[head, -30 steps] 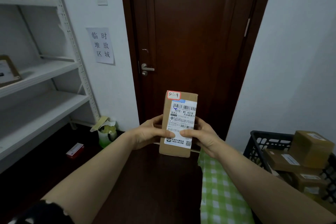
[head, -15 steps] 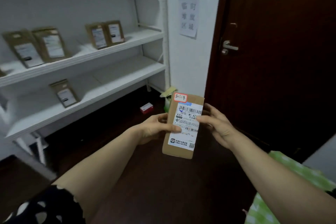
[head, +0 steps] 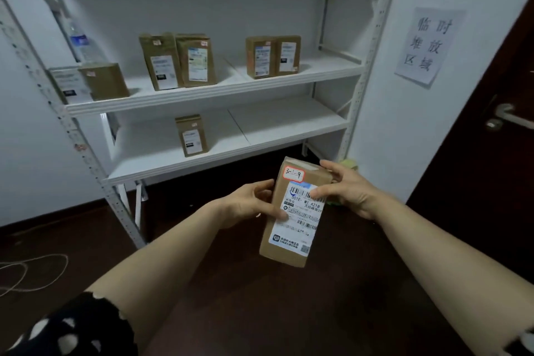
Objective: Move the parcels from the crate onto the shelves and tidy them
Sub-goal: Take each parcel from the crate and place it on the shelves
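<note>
Parcel (head: pixel 294 211) upright between both hands; shelves (head: pixel 219 89) behind.

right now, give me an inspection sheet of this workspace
surface: white shelves, two tiers in view, right half of lower tier bare
job's things: held parcel tagged 3-1-9; five parcels standing on upper tier; one on lower tier; crate not in view
clutter: water bottle on upper tier, far left
grippers: left hand and right hand both grip the held parcel, fingers on its label
cables: thin cord looped on the floor, left
surroundings: paper sign on wall; dark door at right
</note>
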{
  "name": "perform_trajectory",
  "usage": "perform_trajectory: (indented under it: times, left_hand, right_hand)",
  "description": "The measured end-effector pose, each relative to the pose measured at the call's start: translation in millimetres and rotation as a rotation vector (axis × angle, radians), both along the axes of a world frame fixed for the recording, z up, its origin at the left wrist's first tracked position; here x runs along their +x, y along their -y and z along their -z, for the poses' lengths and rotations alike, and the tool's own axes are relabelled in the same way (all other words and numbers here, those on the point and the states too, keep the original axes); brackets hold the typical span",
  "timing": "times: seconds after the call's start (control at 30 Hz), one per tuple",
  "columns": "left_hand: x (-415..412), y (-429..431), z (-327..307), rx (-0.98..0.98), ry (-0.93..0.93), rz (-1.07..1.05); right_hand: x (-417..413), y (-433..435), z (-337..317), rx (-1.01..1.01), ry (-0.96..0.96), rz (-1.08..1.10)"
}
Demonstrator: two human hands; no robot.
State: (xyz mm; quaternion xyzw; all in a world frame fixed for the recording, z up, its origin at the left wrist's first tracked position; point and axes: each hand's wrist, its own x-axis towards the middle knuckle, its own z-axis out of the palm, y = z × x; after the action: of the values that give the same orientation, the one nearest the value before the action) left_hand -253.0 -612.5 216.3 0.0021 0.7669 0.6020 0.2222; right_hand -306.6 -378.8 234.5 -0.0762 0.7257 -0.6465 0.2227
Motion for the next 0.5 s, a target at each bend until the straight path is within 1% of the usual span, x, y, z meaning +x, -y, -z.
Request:
perform_trajectory:
  times: [0.07, 0.17, 0.23, 0.33, 0.5]
  left_hand:
    - [-24.2, 17.4, -0.9, -0.024, 0.002, -0.031]
    - [-60.8, 34.6, -6.8, 0.071, 0.002, -0.047]
    - [-87.2, 40.4, -11.3, 0.135, 0.0, -0.043]
    - [-126.0, 41.4, -14.6, 0.171, -0.004, -0.059]
    - [-198.8, 29.6, -22.0, 0.133, -0.045, -0.143]
  right_hand:
    - [-23.4, 17.2, 2.5, 0.037, -0.008, -0.014]
    - [-60.5, 36.1, 4.2, 0.053, -0.017, -0.017]
    - [-88.9, 46.3, 4.2, 0.004, -0.001, 0.014]
    - [-130.3, 55.1, 3.6, -0.052, 0.028, 0.034]
    - [-213.3, 54.3, -4.4, -0.115, -0.001, 0.013]
